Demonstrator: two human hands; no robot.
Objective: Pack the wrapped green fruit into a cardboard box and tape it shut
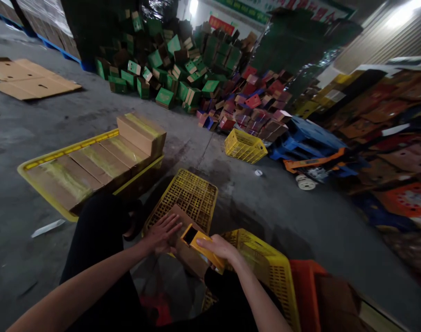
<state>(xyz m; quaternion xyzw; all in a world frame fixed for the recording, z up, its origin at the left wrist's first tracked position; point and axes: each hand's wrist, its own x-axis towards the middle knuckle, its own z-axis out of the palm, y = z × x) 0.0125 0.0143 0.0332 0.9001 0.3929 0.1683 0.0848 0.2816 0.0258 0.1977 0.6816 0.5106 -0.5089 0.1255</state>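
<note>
My left hand (163, 234) lies flat with spread fingers on a brown cardboard box (188, 256) that rests on an upturned yellow plastic crate (188, 193). My right hand (219, 247) is wrapped round a yellow tape dispenser (198, 240) and presses it onto the box's top. My legs in dark trousers (99, 230) show below and to the left of the box.
A yellow tray (33, 168) of taped cardboard boxes lies to the left. A yellow crate (266, 265) and an orange crate (305, 286) stand at my right. Piles of green boxes (169, 64) and red-purple boxes (255, 103), another yellow crate (245, 146) and blue pallets (307, 136) lie beyond.
</note>
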